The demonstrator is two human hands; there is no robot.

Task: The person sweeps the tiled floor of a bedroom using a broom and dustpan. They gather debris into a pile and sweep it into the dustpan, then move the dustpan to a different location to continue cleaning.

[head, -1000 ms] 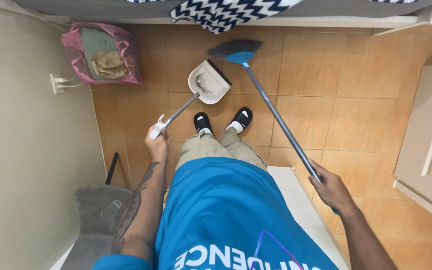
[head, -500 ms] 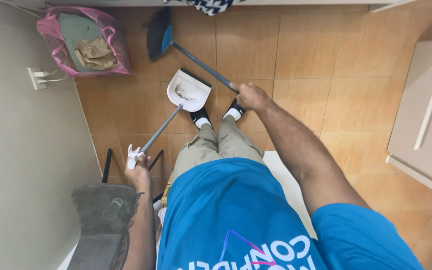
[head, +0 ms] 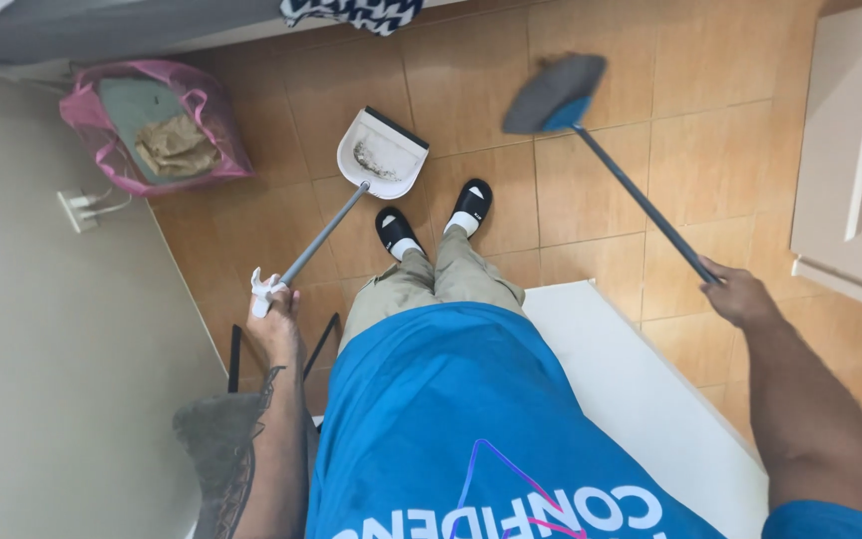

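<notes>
My left hand (head: 273,314) grips the end of a long grey handle that runs down to a white dustpan (head: 383,153) resting on the tiled floor ahead of my feet. Some dust and debris lie in the pan. My right hand (head: 737,294) holds the dark handle of a broom (head: 554,95), whose grey and blue head hangs blurred over the tiles to the right of the dustpan. My two feet in black sandals (head: 434,217) stand between the two tools.
A pink bag (head: 160,125) with crumpled waste sits against the left wall by a white wall socket (head: 80,209). A white flat surface (head: 641,399) lies beside me, a beige cabinet (head: 855,160) stands right, and a grey cloth (head: 219,439) hangs low left.
The broom has swung from the upper left, near the pink bag, over to the right of the dustpan. My right arm moved out to the right. The dustpan stays roughly in place.
</notes>
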